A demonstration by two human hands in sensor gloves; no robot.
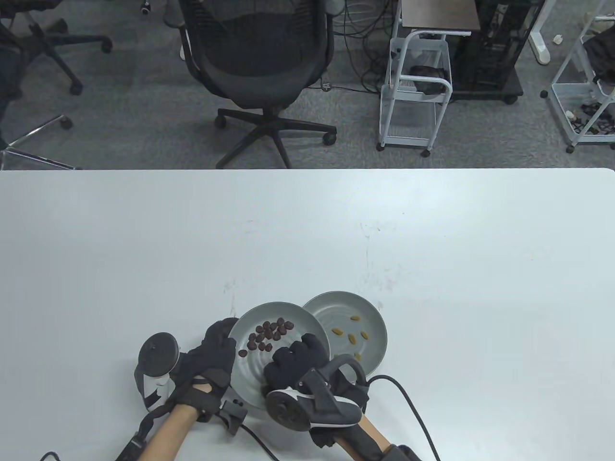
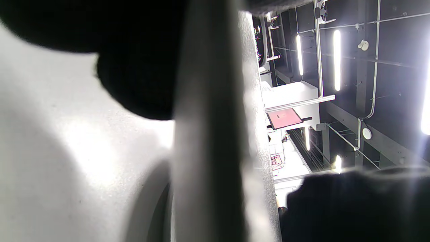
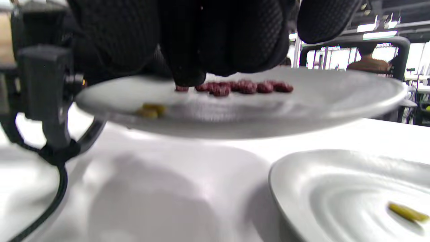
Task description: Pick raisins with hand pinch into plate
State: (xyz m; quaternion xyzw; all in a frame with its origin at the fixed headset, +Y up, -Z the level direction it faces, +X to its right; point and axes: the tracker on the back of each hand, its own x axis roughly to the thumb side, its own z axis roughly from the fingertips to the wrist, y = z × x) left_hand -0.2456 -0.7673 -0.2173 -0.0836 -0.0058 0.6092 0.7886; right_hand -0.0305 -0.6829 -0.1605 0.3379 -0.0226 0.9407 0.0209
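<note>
Pick step judged underway: left plate (image 1: 269, 365) held raised at rim by left hand (image 1: 211, 365); right hand (image 1: 300, 357) fingers (image 3: 188, 75) lowered onto dark raisins (image 1: 269, 333) (whether closed on one could not be told). Next move: pinch, carry to right plate (image 1: 372, 336).

Two plates (image 1: 250, 321) (image 1: 379, 331) crowd the surface's (image 1: 432, 240) near edge, rims overlapping. Far edge and both side edges lie open. Cable (image 1: 408, 398) trails at near right.

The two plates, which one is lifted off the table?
The left plate, holding the dark raisins. The right wrist view shows it raised above the table with the left hand at its edge; the right plate with yellow raisins lies flat.
</note>
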